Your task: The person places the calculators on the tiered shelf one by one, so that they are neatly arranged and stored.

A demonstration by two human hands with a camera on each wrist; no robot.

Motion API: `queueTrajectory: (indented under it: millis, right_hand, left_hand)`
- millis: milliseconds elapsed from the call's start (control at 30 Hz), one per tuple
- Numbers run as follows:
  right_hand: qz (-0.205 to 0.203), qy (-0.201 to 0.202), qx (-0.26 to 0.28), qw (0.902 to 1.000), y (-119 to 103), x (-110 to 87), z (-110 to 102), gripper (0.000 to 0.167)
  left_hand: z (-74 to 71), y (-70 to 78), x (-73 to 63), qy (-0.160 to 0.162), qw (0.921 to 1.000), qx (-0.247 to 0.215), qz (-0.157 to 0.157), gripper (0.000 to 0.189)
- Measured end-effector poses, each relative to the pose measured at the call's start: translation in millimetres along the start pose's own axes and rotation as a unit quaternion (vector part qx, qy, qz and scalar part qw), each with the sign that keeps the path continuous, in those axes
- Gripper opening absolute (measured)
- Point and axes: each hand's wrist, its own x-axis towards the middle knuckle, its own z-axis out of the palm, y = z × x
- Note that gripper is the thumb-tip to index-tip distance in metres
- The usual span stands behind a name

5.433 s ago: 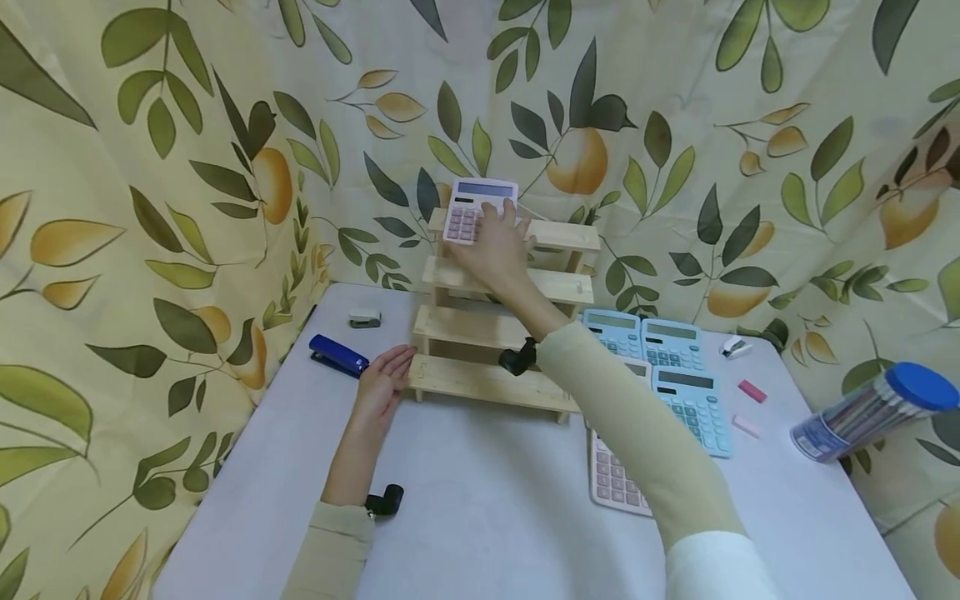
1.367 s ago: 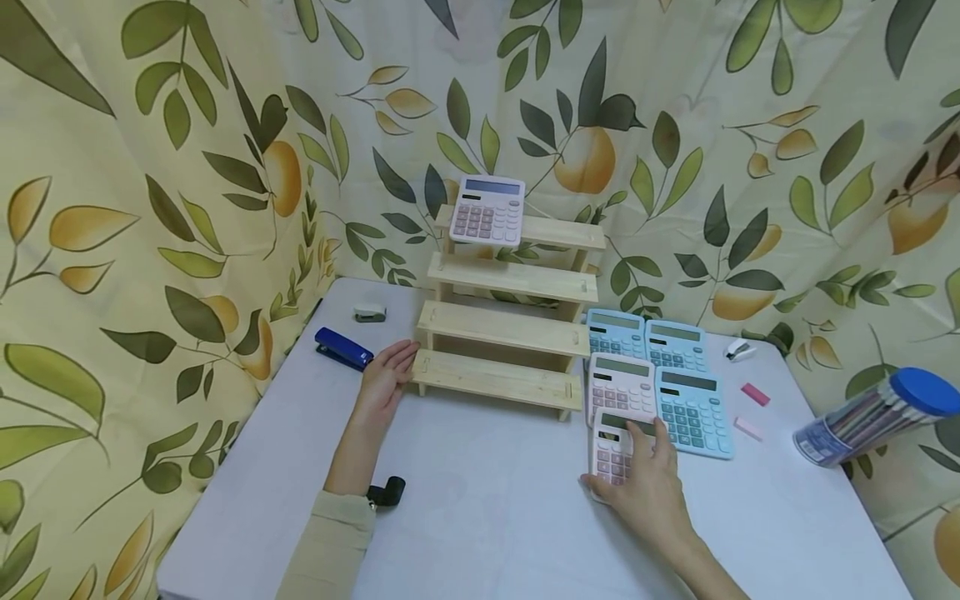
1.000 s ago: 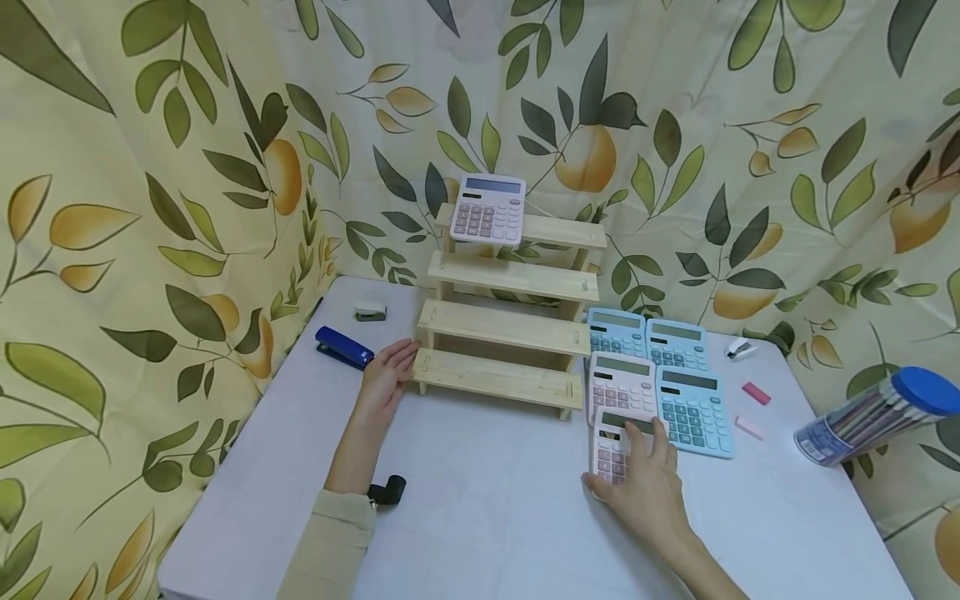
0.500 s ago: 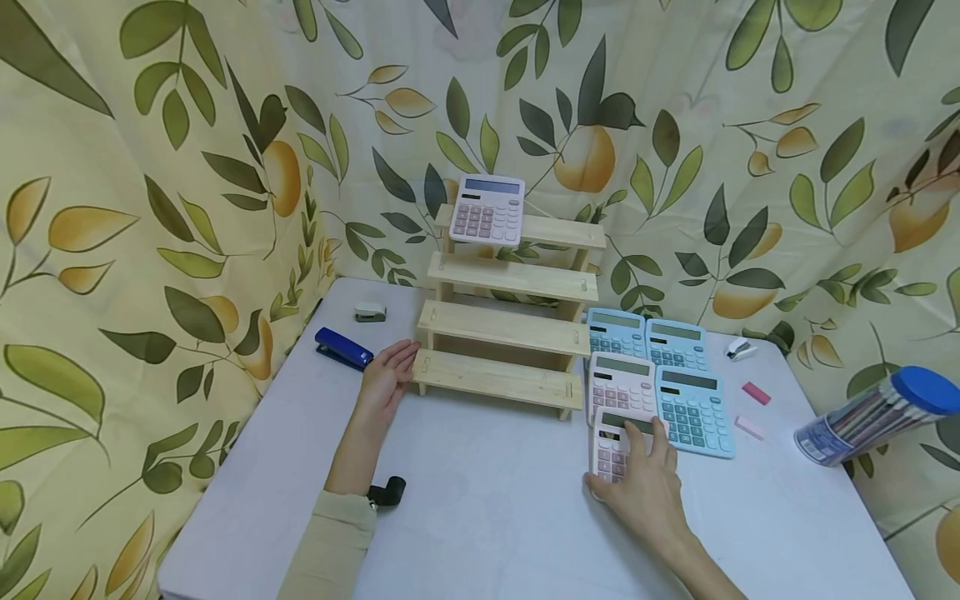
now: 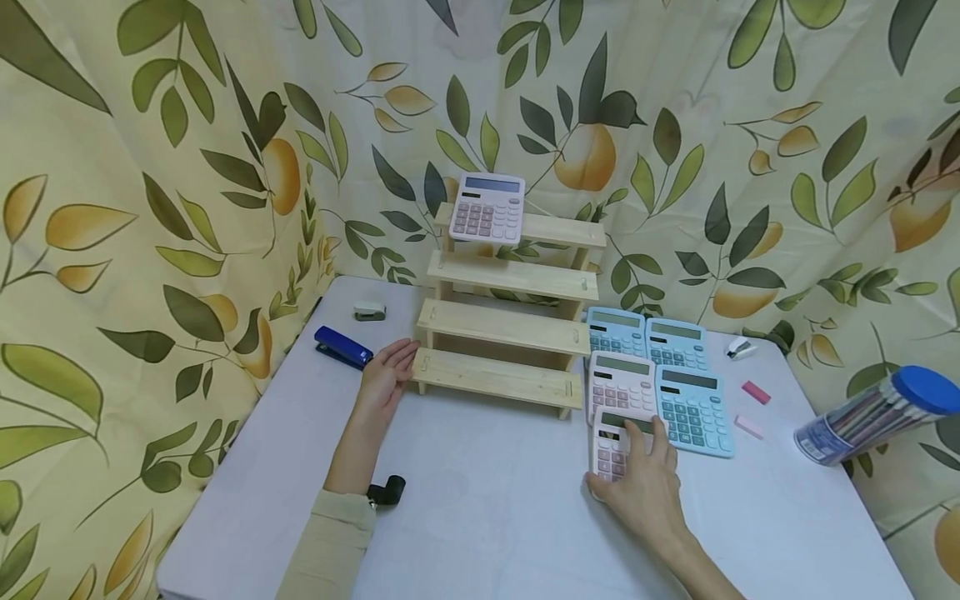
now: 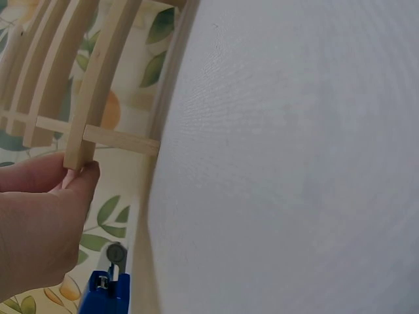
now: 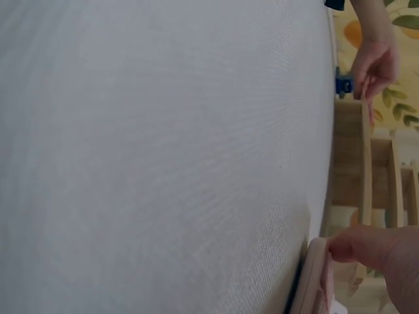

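Note:
A stepped wooden display rack stands mid-table. My left hand pinches the left end of its lowest step between thumb and fingers, as the left wrist view shows. Leaning on the top step's left part is a pink calculator. At the front right, my right hand holds another pink calculator by its edges, thumb at the left side, fingers across the upper right. That hand covers much of its keys. Directly behind it lies one more pink calculator.
Blue calculators lie right of the rack. Farther right are two pink erasers, a small white stapler-like item and a blue-lidded jar of pens. A blue stapler and a small whitish-green item lie at left.
Over five seconds ago my right hand was on the calculator at the top step; it has since let go and come down to the front pink one. Almost nothing moves in the last second.

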Motion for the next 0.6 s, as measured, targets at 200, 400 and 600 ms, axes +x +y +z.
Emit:
queueTrajectory:
  millis: [200,400,600]
  right_hand:
    - [-0.006,0.016,-0.002,0.9999,-1.0,-0.6,0.6,0.110]
    - [-0.006,0.023,-0.002,0.9997,-0.6,-0.1,2.0,0.110]
    - [-0.010,0.035,0.000,0.9994,-1.1,-0.4,4.0,0.109]
  left_hand:
    - [-1.0,-1.2,0.8,0.004,1.0000,0.001,-0.003,0.068]
    - [-0.8,-0.7,0.7,0.001,1.0000,0.000,-0.002,0.068]
    - [-0.2,0.2,-0.2,-0.002,1.0000,0.000,-0.003,0.068]
